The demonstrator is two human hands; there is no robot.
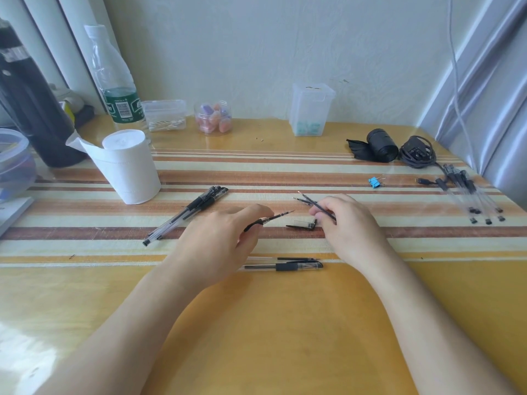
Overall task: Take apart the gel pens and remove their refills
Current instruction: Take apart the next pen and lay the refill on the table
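Centrally, left grip (216,240) holds pen (273,217), right grip (350,228) pinches refill (309,200), both well inside table (285,323) edges.

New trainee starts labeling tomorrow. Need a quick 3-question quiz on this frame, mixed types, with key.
1. True or false: the right hand holds thin refills.
2. Where does the loose pen cap lie? A) on the table, between the two hands; B) on top of the tissue roll; C) inside the plastic jar.
3. Fill in: the left hand grips a pen whose bare tip points toward the ___ hand.

Key: 1 true; 2 A; 3 right.
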